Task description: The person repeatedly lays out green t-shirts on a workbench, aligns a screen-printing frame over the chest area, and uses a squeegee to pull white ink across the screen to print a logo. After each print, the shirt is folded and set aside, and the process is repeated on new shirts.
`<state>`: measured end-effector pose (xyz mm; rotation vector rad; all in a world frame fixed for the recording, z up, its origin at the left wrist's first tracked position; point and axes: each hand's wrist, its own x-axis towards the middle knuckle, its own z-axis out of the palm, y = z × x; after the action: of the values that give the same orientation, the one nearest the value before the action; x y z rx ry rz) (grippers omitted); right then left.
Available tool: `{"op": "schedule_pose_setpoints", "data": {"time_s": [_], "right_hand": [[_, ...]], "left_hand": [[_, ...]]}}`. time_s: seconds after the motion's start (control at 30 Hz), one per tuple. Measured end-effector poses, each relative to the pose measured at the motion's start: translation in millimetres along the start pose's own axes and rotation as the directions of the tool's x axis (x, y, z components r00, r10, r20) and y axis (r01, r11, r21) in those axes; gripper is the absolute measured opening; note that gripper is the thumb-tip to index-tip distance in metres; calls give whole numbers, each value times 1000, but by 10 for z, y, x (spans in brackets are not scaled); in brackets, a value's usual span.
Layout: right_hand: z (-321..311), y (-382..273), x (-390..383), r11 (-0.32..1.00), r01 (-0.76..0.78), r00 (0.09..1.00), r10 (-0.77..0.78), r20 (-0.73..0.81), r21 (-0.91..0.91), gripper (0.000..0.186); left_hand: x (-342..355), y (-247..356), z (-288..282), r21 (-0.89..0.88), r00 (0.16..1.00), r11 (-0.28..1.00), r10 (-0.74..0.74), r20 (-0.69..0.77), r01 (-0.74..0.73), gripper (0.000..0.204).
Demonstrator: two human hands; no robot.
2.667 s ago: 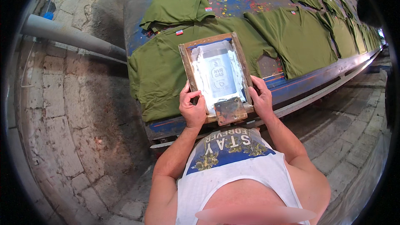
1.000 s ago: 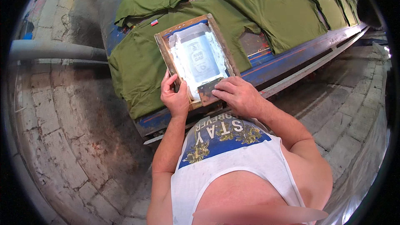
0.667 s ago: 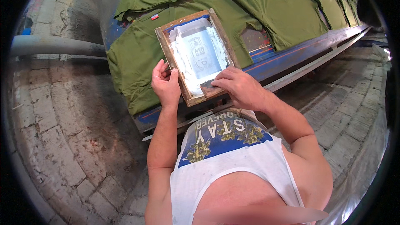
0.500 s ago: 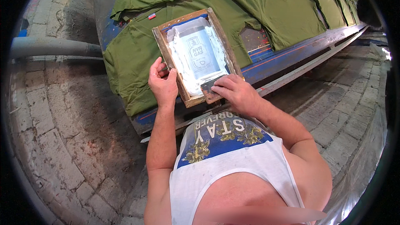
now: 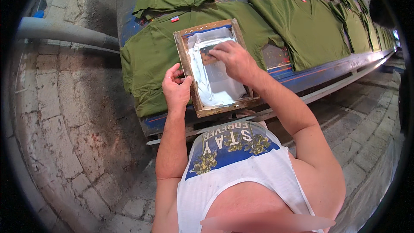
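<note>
On a green T-shirt lies a wooden-framed printing screen with white ink smeared over its mesh. My right hand reaches in over the right rail. Its fingers are closed on a small dark squeegee at the far part of the mesh, and they hide some of it. Outside the left rail is my left hand. Its thumb rests at the rail, while the bent fingers stay apart from the thumb with nothing between them.
More green T-shirts lie along the long blue table, which is speckled with paint. A metal rail follows its near edge. A thick grey pipe stands at the left above the paved floor.
My right hand has moved the squeegee from the near end of the screen to its far part. My left hand stays beside the left rail. The whole view has shifted slightly.
</note>
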<state>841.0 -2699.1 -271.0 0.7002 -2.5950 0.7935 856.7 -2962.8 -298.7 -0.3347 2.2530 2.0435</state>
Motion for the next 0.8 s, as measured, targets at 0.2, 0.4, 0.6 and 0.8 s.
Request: {"op": "schedule_pose_setpoints", "data": {"time_s": [0.2,0.4,0.6,0.8], "right_hand": [[-105,241,464,1000,6,1000,-5,24,-9,52],[-104,273,483,999,19,992,-22,121,26,49],[-210,-67,14,996,53,978,-65,196,69,47],[-314,-618,-695,997,36,965,-52,257,67,45]], "left_hand": [[-7,118,-36,110,995,989,-102,-14,103,68],[-25,210,-40,58,989,987,-146,-14,147,66],[46,190,-78,43,987,987,-159,37,158,64],[97,67,-95,19,987,989,-144,66,143,61]]}}
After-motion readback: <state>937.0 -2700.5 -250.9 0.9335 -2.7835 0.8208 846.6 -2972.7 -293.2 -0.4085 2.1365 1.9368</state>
